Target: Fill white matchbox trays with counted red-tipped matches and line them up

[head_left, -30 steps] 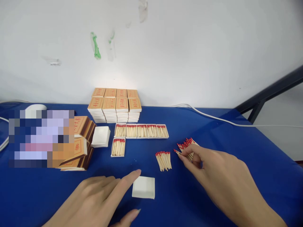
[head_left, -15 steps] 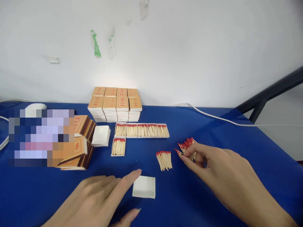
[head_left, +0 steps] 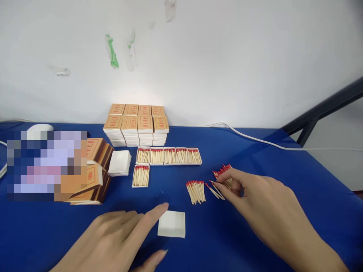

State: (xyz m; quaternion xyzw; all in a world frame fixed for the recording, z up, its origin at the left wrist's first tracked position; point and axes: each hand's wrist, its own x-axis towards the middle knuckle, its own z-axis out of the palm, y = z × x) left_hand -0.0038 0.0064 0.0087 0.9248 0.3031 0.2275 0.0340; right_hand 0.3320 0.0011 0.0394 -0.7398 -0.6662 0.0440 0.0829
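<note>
My left hand [head_left: 119,238] lies flat on the blue cloth, index finger and thumb spread on either side of an empty white matchbox tray [head_left: 171,224], touching its left edge. My right hand [head_left: 255,204] rests on a loose pile of red-tipped matches [head_left: 222,173], its fingertips pinching two or three matches [head_left: 215,190] and dragging them leftward. A small neat bundle of matches [head_left: 195,190] lies between that pile and the tray.
A row of filled trays [head_left: 169,155] and one more filled tray [head_left: 141,176] lie mid-table. Stacked closed matchboxes [head_left: 136,125] stand by the wall. Sleeves [head_left: 96,170] and empty white trays [head_left: 120,163] sit at left. A white cable [head_left: 255,140] runs along the back.
My right hand's fingers have pulled a few matches out of the loose pile toward the small bundle. The left hand and white tray have stayed put.
</note>
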